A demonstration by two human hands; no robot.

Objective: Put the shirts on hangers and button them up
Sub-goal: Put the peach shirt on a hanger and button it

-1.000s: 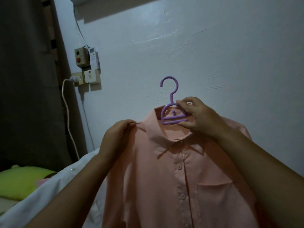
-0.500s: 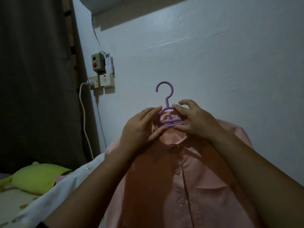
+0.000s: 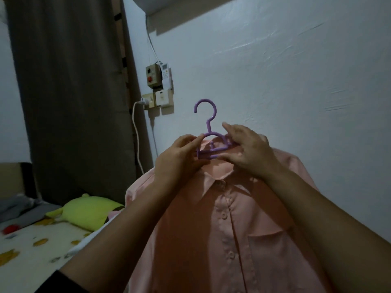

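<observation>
A: Peach shirt (image 3: 222, 229) draped over a purple hanger (image 3: 208, 144), held up in front of a pale wall (image 3: 285, 70); collar folded down, placket buttoned as far down as shows, chest pocket on the right side of the picture.

B: And the hands?

A: Left hand (image 3: 177, 159) at the hanger's left shoulder, thumb and forefinger pinching the purple arc just beside the neck; right hand (image 3: 247, 149) curled round the right end of the arc and its crossbar, fingers wrapped over the plastic; both pressed against the collar.

B: Hook free?

A: Upright above both hands, touching nothing visible.

B: Anything around?

A: Dark curtain (image 3: 69, 92) on the left; switch box and socket (image 3: 158, 87) on the wall beside it, white cable (image 3: 135, 140) hanging down; below, a bed with a patterned sheet (image 3: 31, 246) and a yellow-green plush pillow (image 3: 86, 212) near the shirt's left sleeve.
</observation>
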